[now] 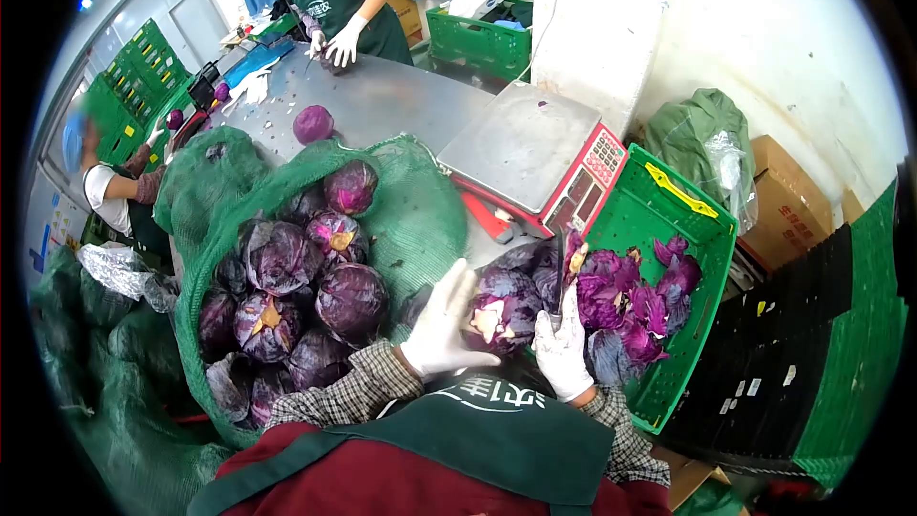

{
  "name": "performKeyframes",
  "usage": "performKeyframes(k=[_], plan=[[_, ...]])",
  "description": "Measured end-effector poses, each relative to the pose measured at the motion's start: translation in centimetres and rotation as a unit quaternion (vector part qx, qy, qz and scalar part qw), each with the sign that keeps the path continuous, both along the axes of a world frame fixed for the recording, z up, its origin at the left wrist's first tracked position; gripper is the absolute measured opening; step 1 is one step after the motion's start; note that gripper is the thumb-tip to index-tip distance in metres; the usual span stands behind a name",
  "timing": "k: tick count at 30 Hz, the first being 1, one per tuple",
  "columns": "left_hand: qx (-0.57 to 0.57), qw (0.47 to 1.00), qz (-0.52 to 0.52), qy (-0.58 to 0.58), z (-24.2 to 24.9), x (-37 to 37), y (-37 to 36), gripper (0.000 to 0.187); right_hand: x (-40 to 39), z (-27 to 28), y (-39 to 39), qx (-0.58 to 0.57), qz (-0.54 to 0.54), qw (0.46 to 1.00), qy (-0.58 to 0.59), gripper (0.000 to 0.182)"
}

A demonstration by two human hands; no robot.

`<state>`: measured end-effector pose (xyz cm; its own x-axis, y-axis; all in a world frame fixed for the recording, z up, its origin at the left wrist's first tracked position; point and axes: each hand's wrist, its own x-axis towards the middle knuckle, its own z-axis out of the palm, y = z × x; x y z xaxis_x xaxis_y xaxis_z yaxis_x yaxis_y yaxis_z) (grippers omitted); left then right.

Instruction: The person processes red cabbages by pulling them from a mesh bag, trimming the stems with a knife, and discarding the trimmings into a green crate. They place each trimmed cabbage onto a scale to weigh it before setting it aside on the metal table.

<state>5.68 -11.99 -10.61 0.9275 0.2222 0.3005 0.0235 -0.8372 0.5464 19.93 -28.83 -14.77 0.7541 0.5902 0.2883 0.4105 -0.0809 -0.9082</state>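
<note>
My left hand (444, 320), in a white glove, is open with its fingers spread, right at the left side of a red cabbage (501, 311). That cabbage has its pale cut stem end turned up. In my right hand (564, 349), also gloved, is a knife (560, 272), held with the blade pointing up and away, just right of the cabbage. Purple trimmed leaves (626, 306) lie in a green crate (683, 325) beside my right hand. To my left, a green mesh sack (420, 205) lies open around several whole red cabbages (353, 301).
A red-framed scale (525, 148) stands on the metal table (392, 100) ahead. Next to it lies a red-handled tool (489, 218). Across the table a person's gloved hands (342, 43) work on a cabbage. One loose cabbage (313, 124) sits beyond the sack; another person is at far left.
</note>
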Motion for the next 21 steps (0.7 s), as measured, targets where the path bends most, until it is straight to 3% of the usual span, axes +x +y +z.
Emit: performKeyframes(k=[1, 3, 6, 7, 10, 11, 13, 14, 16, 19, 21], plan=[[0.039, 0.999, -0.009, 0.006, 0.2, 0.5, -0.6, 0.129, 0.2, -0.2, -0.1, -0.006, -0.018, 1.0, -0.008, 0.067], [0.031, 0.997, 0.016, 0.074, -0.7, 1.1, -0.7, 0.126, 1.3, -1.0, -1.2, 0.136, 0.004, 0.959, 0.248, 0.075], [-0.041, 0.993, 0.039, 0.106, -0.7, 1.1, 0.3, 0.127, 4.9, 3.0, -5.2, 0.092, -0.16, 0.953, 0.24, 0.074], [-0.047, 0.99, 0.051, 0.125, -0.3, 1.4, 0.6, 0.127, 8.6, -3.3, -8.4, 0.03, -0.204, 0.971, 0.119, 0.071], [-0.013, 0.984, 0.068, 0.166, 0.7, 2.8, 0.1, 0.129, 10.2, -3.3, -11.1, -0.145, -0.26, 0.953, -0.054, 0.054], [-0.004, 0.98, 0.075, 0.187, 1.4, 3.3, -0.4, 0.13, 8.5, -4.0, -10.6, -0.131, -0.201, 0.971, -0.022, 0.055], [0.04, 0.98, 0.075, 0.182, 1.6, 4.0, -1.4, 0.129, 3.6, 0.0, -7.2, -0.107, -0.084, 0.989, 0.055, 0.057], [0.056, 0.976, 0.077, 0.196, 2.0, 4.4, -2.0, 0.127, 2.1, 0.1, -5.5, -0.105, -0.022, 0.993, 0.043, 0.058], [0.102, 0.972, 0.085, 0.195, 2.3, 4.9, -3.1, 0.126, -0.2, -1.6, -2.8, -0.15, 0.066, 0.974, -0.153, 0.061], [0.089, 0.97, 0.114, 0.197, 2.9, 5.7, -3.8, 0.115, -0.1, -3.2, -1.5, -0.203, 0.053, 0.93, -0.301, 0.062], [0.09, 0.967, 0.117, 0.206, 2.7, 6.1, -4.0, 0.114, -0.7, -2.0, -1.3, -0.187, 0.036, 0.96, -0.204, 0.06]])
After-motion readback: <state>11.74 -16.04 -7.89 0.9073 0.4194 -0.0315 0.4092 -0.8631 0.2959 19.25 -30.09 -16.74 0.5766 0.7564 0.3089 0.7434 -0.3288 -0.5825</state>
